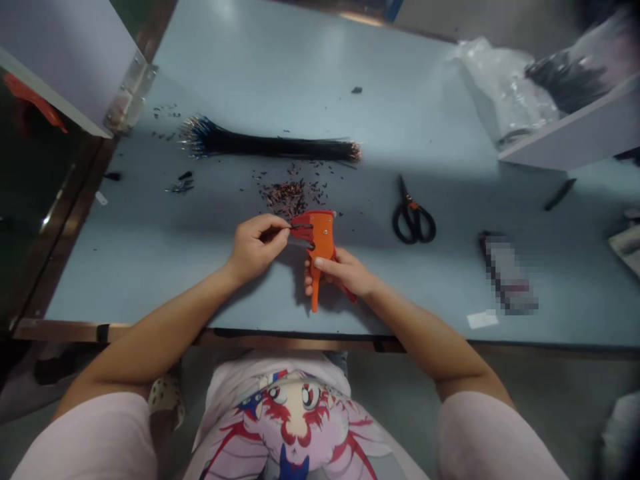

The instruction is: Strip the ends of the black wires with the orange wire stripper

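Observation:
My right hand (345, 272) is wrapped round the handles of an orange and red wire stripper (323, 240), whose jaws face left. At those jaws, my left hand (260, 245) pinches a thin dark wire (299, 227) that reaches in between them. Just beyond the tool lies a scattered pile of small dark and copper-coloured scraps (287, 196). Farther back, a long bundle of black wires (270, 146) lies across the table, with blue and metallic ends at its left and copper ends at its right.
Black-handled scissors (414, 223) lie right of the tool. Farther right are a blurred-out object (507, 270), a white label (483, 320) and a dark strip (560, 194). Clear plastic bags (510, 87) stand behind a right-hand panel (575, 133). A few blue-ended pieces (180, 187) lie left.

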Demonstrator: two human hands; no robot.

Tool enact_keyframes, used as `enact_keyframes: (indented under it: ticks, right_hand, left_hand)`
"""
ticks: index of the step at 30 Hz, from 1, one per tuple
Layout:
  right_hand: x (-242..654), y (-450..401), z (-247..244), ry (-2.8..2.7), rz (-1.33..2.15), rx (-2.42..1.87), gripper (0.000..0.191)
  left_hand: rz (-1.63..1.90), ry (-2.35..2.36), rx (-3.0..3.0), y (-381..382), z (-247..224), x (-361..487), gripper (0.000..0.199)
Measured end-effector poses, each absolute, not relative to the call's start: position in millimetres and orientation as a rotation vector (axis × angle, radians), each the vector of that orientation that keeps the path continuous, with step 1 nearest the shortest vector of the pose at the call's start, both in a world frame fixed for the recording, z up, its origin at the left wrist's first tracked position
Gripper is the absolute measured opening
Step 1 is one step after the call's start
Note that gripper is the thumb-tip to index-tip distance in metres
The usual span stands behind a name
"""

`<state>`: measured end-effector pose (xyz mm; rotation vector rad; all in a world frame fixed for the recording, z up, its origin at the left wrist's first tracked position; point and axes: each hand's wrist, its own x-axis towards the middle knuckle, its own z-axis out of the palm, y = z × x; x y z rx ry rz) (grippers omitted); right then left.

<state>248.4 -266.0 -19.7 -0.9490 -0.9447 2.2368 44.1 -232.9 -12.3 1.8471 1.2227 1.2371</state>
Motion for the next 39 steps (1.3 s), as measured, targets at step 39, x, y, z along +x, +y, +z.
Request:
enact_keyframes:
  ticks: [39]
  right_hand:
    - [245.7, -268.0, -15.9, -0.953, 2.162, -1.000, 0.036]
  left_hand:
    - [1.178, 1.237, 2.022, -233.1, -9.2, 41.7, 0.011]
